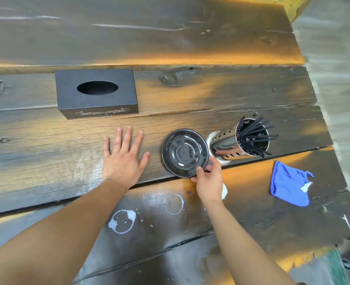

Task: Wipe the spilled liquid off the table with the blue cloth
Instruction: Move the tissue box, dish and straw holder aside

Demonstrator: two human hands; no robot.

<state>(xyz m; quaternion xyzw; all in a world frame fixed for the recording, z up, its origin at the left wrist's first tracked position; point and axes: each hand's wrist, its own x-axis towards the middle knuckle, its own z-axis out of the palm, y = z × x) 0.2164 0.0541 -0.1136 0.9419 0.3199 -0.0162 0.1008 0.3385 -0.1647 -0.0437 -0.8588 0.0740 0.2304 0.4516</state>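
White spilled liquid lies on the dark wooden table [46,140]: a blotchy ring [122,221] near me, a thin ring mark [174,203] beside it, and a white patch [224,191] partly hidden behind my right wrist. The blue cloth [289,184] lies crumpled at the right, apart from both hands, with a white smear at its edge. My right hand [208,179] grips the near rim of a black saucer [184,153]. My left hand [124,155] rests flat on the wood, fingers spread, left of the saucer.
A shiny perforated metal holder [229,144] full of black straws stands just right of the saucer, touching it or nearly so. A black tissue box [97,93] sits at the back left. The table's right edge runs close behind the cloth.
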